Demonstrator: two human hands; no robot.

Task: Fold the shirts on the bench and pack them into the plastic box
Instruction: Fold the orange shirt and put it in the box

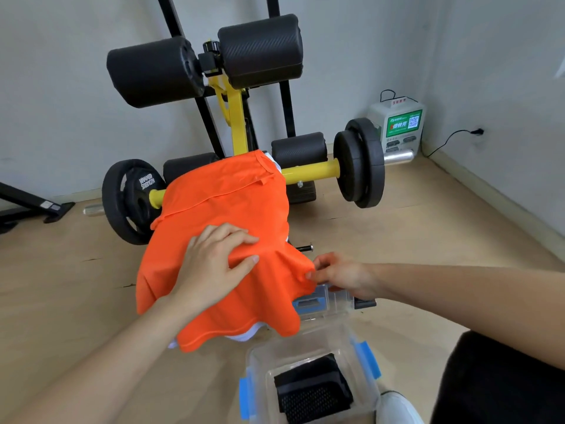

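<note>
Orange shirt lies spread over the weight bench, draping down its near end; a white garment shows beneath its lower hem. Left hand rests flat on the shirt, fingers extended, not clenched, thumb against a raised fold. Right hand pinches the right edge of the shirt between thumb and fingertips. Clear plastic box with blue latches stands on the wooden floor just below the bench end, holding a folded black garment. Box lid lies near the right hand.
</note>
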